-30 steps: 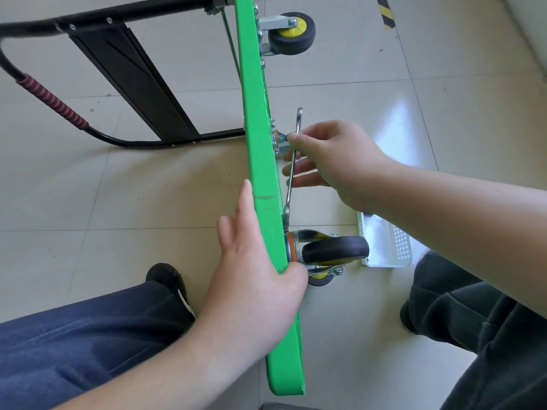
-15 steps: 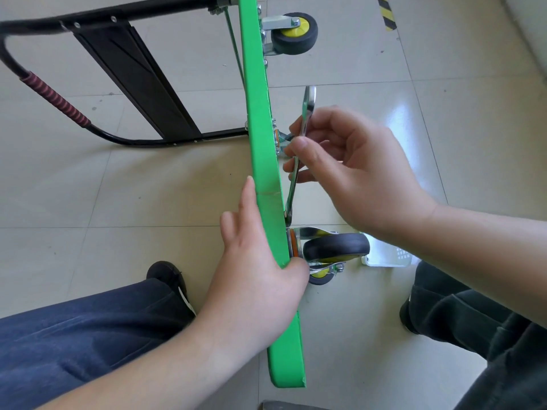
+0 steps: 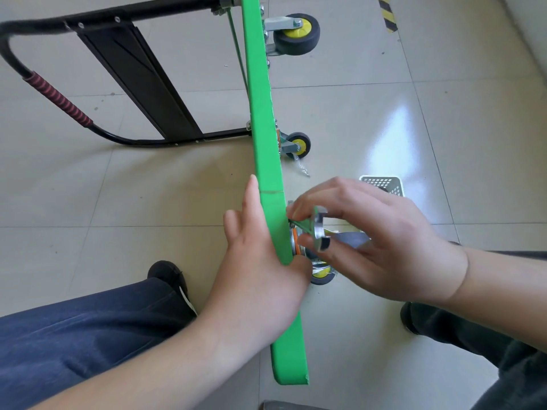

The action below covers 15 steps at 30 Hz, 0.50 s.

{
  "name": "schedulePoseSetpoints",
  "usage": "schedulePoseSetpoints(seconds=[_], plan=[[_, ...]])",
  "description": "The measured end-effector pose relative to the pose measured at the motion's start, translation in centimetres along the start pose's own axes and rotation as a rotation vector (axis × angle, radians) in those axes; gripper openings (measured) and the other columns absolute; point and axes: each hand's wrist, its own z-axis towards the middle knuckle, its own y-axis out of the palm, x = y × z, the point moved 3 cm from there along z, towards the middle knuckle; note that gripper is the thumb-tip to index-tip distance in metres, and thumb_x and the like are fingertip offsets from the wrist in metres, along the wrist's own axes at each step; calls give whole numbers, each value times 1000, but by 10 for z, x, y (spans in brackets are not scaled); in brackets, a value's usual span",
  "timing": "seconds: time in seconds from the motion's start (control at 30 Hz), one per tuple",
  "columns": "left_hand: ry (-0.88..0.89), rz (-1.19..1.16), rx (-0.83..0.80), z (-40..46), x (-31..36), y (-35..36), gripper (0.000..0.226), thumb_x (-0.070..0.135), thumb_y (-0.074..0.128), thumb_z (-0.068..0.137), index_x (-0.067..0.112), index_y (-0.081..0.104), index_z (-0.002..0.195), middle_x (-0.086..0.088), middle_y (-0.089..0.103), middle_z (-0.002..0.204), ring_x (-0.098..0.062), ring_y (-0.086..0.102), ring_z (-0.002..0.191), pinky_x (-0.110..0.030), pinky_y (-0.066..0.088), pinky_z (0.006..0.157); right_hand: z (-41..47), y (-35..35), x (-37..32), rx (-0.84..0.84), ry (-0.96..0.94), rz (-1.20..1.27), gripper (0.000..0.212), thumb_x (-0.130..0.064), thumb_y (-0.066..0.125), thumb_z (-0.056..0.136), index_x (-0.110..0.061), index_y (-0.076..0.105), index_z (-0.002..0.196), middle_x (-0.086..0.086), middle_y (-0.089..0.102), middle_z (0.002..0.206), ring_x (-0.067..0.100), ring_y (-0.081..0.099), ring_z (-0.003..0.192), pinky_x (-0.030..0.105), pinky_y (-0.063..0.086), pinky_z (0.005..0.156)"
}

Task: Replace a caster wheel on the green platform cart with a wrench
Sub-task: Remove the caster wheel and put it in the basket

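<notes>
now the right hand (image 3: 381,241), gripping the wrench (image 3: 319,232), has dropped to the near caster (image 3: 321,272).

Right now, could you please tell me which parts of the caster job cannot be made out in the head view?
- Bolt or nut under the silver metal wrench: hidden by the right hand.
- Near black caster wheel with yellow hub: mostly covered by both hands.
- Left hand thumb: behind the green cart deck.
- White perforated basket: contents not visible.

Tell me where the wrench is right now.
In the head view the wrench sits low and right of centre, pinched in the right hand, right beside the green cart deck at the nearest caster, opposite the left hand.
</notes>
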Motion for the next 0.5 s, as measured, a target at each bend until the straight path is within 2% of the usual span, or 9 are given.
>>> schedulePoseSetpoints(seconds=[0.13,0.17,0.27,0.33,0.43,0.5], plan=[[-29,22,-11,-1,1,0,107,17,66,85,53,-3,158,21,33,117,27,41,94,-9,42,66,4,-6,0,66,81,83,13,-9,63,99,-1,66,108,13,70,103,20,67,96,22,52,89],[-28,28,-5,-1,1,-1,107,16,66,84,52,-2,159,19,34,119,29,41,92,-8,42,66,7,-8,2,96,150,163,12,-12,61,100,-7,65,110,13,69,103,21,68,97,24,55,89],[-26,51,7,-2,-1,-1,108,18,68,85,51,-3,160,14,33,124,28,42,94,3,38,71,23,-19,16,224,339,335,11,-16,61,100,-22,60,108,13,70,103,27,73,98,43,62,87],[-40,68,5,-2,-1,-1,110,19,68,86,50,-7,160,15,30,126,29,42,94,6,36,71,33,-27,31,308,463,394,11,-11,61,101,-22,61,104,13,71,100,28,75,93,46,63,85],[-36,76,2,-2,-1,-1,109,19,68,87,50,-8,159,15,30,126,22,42,101,4,38,72,43,-31,56,404,709,523,6,-10,60,103,-14,64,100,7,72,91,33,76,91,44,64,82],[-30,77,0,-2,-2,-1,109,19,68,87,51,-8,159,15,30,125,19,43,101,2,40,75,46,-29,73,441,890,610,9,-13,59,104,-6,64,101,9,71,90,39,74,89,39,65,75]])
